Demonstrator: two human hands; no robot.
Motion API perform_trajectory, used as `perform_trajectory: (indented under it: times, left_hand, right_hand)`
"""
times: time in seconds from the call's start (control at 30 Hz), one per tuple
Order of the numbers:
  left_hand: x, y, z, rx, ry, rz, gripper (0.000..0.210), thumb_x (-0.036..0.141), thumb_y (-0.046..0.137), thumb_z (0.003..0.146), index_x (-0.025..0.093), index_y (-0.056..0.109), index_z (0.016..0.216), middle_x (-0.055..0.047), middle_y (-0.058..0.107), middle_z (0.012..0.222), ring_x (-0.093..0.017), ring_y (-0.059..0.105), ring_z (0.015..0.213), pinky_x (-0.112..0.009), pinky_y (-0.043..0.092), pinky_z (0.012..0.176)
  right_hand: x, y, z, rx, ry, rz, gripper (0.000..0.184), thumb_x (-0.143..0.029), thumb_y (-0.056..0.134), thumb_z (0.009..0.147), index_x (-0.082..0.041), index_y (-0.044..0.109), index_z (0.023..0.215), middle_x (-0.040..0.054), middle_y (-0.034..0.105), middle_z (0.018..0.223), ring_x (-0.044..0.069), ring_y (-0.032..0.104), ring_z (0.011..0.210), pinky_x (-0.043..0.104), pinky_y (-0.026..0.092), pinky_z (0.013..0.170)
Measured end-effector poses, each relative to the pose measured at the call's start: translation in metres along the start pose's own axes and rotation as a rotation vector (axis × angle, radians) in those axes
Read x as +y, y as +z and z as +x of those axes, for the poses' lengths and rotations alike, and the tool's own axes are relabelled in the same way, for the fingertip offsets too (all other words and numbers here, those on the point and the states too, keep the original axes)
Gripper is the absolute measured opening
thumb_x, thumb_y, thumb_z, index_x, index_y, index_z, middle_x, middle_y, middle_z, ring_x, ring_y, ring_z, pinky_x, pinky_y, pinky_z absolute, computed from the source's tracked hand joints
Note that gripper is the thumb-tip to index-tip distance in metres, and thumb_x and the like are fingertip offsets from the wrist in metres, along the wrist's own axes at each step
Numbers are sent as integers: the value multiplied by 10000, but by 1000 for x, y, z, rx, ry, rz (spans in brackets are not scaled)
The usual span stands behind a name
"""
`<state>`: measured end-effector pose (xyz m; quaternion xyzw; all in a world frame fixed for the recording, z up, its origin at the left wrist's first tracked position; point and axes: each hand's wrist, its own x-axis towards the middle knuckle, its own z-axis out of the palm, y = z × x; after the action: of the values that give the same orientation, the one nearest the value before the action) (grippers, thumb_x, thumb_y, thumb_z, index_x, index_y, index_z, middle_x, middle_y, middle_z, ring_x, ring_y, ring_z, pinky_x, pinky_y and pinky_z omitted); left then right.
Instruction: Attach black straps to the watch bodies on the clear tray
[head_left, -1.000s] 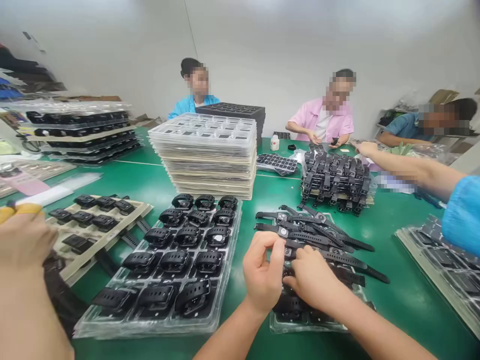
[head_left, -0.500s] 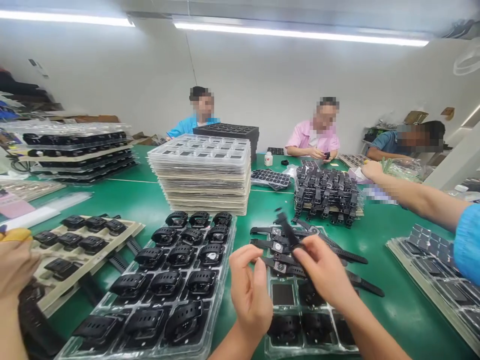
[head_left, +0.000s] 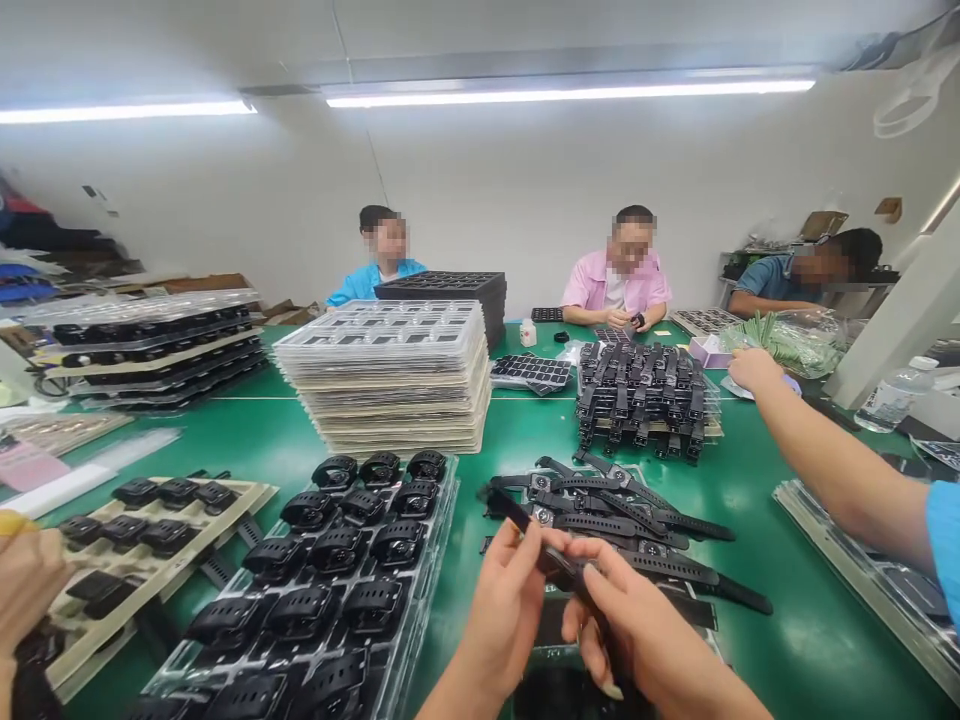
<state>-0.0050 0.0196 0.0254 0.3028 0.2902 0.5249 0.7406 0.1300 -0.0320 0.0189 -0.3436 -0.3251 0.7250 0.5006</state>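
Between my two hands is a black smartwatch, tilted with one strap end pointing up and left. My left hand pinches it near the middle, and the fingers of my right hand are wrapped round its other side, partly hiding it. Behind my hands, several watches with straps stretched out lie across a tray. To the left of my left hand stands a clear plastic tray of watches with their straps curled round.
Left of centre rises a tall stack of pale trays. A pile of strapped watches sits beyond my hands. A co-worker's arm reaches in from the right; another person's hand is at the left edge. Several people sit across the green table.
My left hand has moved up and right onto the watch, which only my right hand held before. The co-worker's arm at right still reaches over the table. The view has shifted slightly.
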Motion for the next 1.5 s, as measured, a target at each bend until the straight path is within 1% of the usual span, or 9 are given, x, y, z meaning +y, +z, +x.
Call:
perform_trajectory:
  times: [0.23, 0.4, 0.5, 0.67, 0.77, 0.97, 1.2, 1.4, 1.5]
  left_hand:
    - [6, -1, 4, 28, 19, -134, 384, 482, 866, 741, 187, 671, 890, 10, 653, 765, -158, 665, 813, -280, 533, 807]
    - [-1, -4, -2, -50, 13, 35, 421, 580, 762, 817, 176, 661, 879, 38, 536, 601, -135, 575, 675, -257, 457, 697]
    - [-5, -3, -5, -178, -20, 266, 448, 571, 792, 788, 172, 669, 953, 48, 521, 542, -133, 547, 626, -243, 411, 649]
    - [-5, 4, -13, -267, -41, 490, 396, 519, 812, 763, 181, 660, 903, 6, 622, 692, -103, 484, 566, -226, 381, 559]
    - [-5, 3, -15, -284, -22, 571, 298, 450, 765, 811, 183, 671, 905, 7, 601, 689, -117, 510, 578, -234, 420, 568]
    - [-10, -12, -16, -350, 363, 900, 456, 278, 809, 762, 255, 676, 1197, -55, 731, 984, -238, 663, 919, -337, 521, 864]
    - [-7, -9, -12, -410, 669, 1053, 192, 263, 720, 885, 248, 728, 1076, -45, 762, 901, -193, 685, 795, -280, 544, 732]
    - [-5, -8, -11, -383, 810, 1051, 199, 225, 725, 872, 232, 711, 1070, -44, 741, 862, -184, 669, 774, -273, 550, 708]
    - [-7, -9, -12, -408, 734, 1033, 213, 228, 710, 876, 228, 698, 1088, -59, 747, 936, -204, 683, 845, -298, 553, 771]
  right_hand:
    - [-13, -24, -16, 24, -340, 274, 707, -526, 873, 643, -296, 645, 1271, 110, 632, 1226, 259, 610, 1016, 314, 516, 758]
    - [-3, -19, -5, 321, -319, -147, 392, -625, 757, 805, -265, 650, 916, 6, 561, 759, 196, 523, 716, 275, 457, 640]
    - [3, -19, 0, 477, -384, -397, 473, -701, 643, 869, -234, 598, 801, 13, 558, 802, 206, 521, 784, 289, 477, 746]
    - [8, -28, -2, 464, -446, -276, 463, -723, 507, 934, -271, 597, 980, -29, 480, 700, 181, 461, 625, 272, 456, 588]
    - [6, -29, -5, 460, -454, -465, 391, -634, 580, 945, -249, 634, 979, -24, 496, 712, 172, 462, 629, 264, 430, 587]
    - [6, -19, -6, 380, -472, -594, 322, -553, 604, 958, -238, 606, 892, -16, 515, 765, 187, 505, 721, 275, 448, 674]
    - [8, -9, -10, 402, -500, -550, 300, -524, 627, 946, -236, 617, 864, -11, 535, 769, 189, 509, 728, 277, 438, 678]
    - [3, -9, -11, 546, -570, -383, 262, -479, 720, 891, -244, 605, 879, -8, 563, 751, 180, 531, 692, 265, 458, 640]
    - [2, -15, -9, 526, -552, -412, 288, -491, 729, 877, -234, 606, 834, 3, 568, 741, 185, 540, 679, 268, 475, 620]
